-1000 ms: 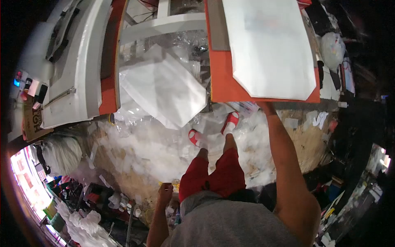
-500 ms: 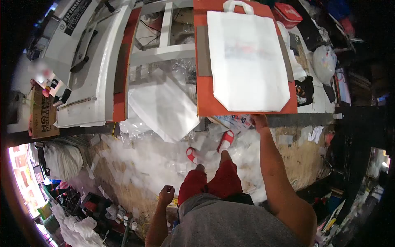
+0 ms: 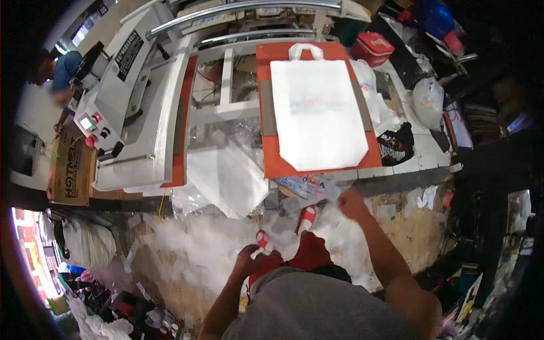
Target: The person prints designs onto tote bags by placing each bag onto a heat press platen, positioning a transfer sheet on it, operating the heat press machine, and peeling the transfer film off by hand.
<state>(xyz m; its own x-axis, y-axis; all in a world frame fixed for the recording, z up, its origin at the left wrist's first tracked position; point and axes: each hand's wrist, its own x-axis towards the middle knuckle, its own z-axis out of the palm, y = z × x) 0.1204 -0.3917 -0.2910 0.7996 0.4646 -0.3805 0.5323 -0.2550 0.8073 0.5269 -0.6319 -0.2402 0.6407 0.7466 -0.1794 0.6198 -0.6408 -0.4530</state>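
Observation:
My right hand is closed, with its fingertips at the near edge of a clear sheet printed in blue and red, just below the orange press bed. My left hand is curled in front of my left thigh; a small whitish bit shows at its fingers, too unclear to name. A white tote bag lies flat on the orange bed, its handle loop at the far end and a faint blurred print on its front. Left of the bed, a white sheet-like piece hangs down over clear plastic.
A heat press with a lit control panel stands at the left beside a cardboard box. Another person is at the far left. Behind the bed at right sit a red case and a black printed cloth.
My right hand has drawn back from the bed's edge towards me, the printed sheet staying at its fingers. My left hand has moved up and inward. The view has tilted up, revealing another person.

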